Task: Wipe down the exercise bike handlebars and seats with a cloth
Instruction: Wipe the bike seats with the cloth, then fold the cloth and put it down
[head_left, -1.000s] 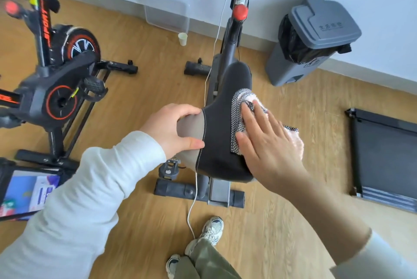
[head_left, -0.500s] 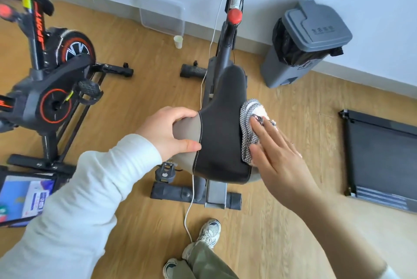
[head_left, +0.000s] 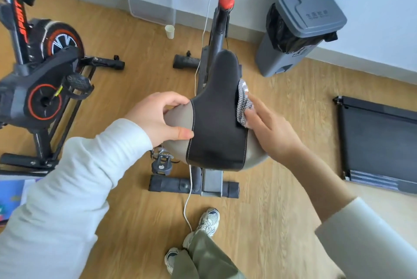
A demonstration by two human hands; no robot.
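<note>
A black and grey bike seat [head_left: 216, 120] sits in the middle of the head view, on a grey exercise bike [head_left: 217, 37]. My left hand [head_left: 158, 116] grips the seat's grey left side, thumb on top. My right hand [head_left: 268, 129] presses a checkered cloth [head_left: 243, 105] against the seat's right edge, fingers stretched over it. Most of the cloth is hidden behind the seat and my fingers. The handlebars are out of view above the red knob [head_left: 226, 0].
A second black and orange bike [head_left: 45, 71] stands at the left. A grey lidded bin [head_left: 300, 28] is by the wall, a treadmill [head_left: 379, 143] at the right, a paper cup [head_left: 169, 31] and clear lid [head_left: 151, 1] near the wall. A white cable [head_left: 189, 188] trails past my feet.
My right hand and the cloth have slid off the seat's top, rightward and down onto its right edge. My left hand has kept its grip on the left side.
</note>
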